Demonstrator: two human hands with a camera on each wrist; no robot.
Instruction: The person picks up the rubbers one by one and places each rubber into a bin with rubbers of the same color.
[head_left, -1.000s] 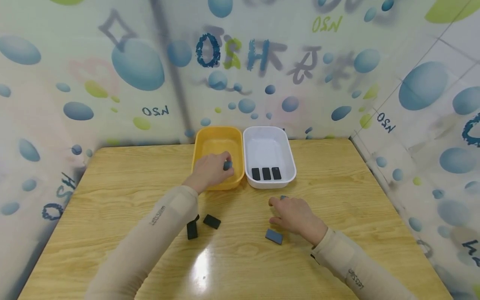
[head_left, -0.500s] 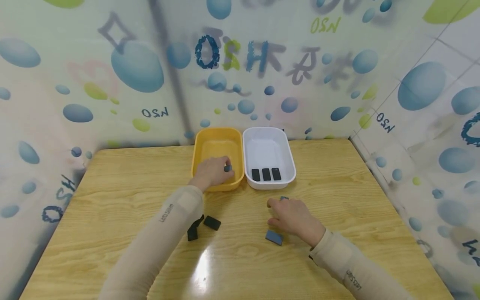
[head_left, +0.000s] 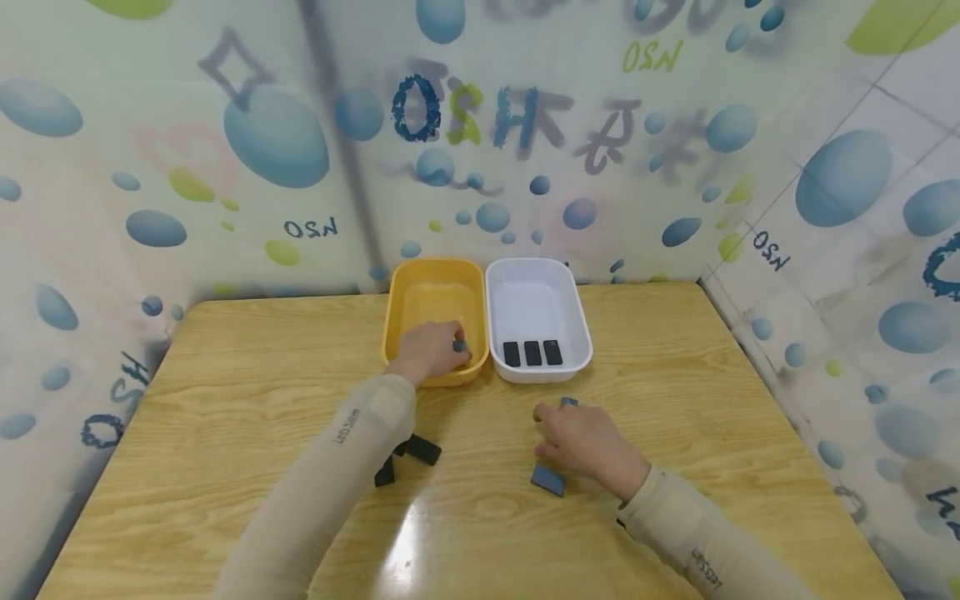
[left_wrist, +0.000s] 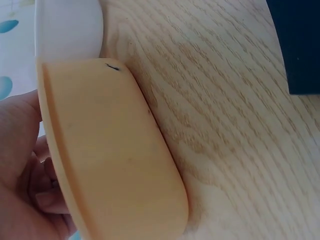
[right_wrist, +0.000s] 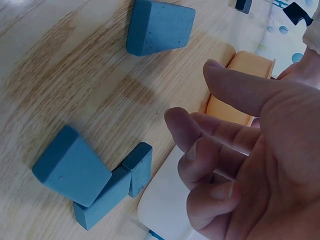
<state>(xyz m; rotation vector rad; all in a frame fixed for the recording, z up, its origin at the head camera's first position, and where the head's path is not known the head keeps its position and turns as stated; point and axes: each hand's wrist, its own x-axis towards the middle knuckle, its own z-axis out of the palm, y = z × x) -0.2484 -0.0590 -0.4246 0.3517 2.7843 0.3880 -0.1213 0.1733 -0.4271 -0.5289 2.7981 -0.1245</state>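
Observation:
My left hand is inside the near part of the yellow basin and pinches a small blue block between thumb and finger. In the left wrist view the basin's outer wall hides the block and part of the hand. My right hand hovers over the table with loosely bent fingers and holds nothing. Near it lie a blue block and another blue block, partly hidden behind the hand. The right wrist view shows a group of several blue blocks below the fingers.
Touching the yellow basin's right side is a white basin with three black blocks in a row. Several black blocks lie by the left forearm, partly covered by the sleeve. A patterned wall stands behind the wooden table.
The left hand has moved slightly right and down in the yellow basin, with the blue block still pinched. The right hand has stayed almost in place.

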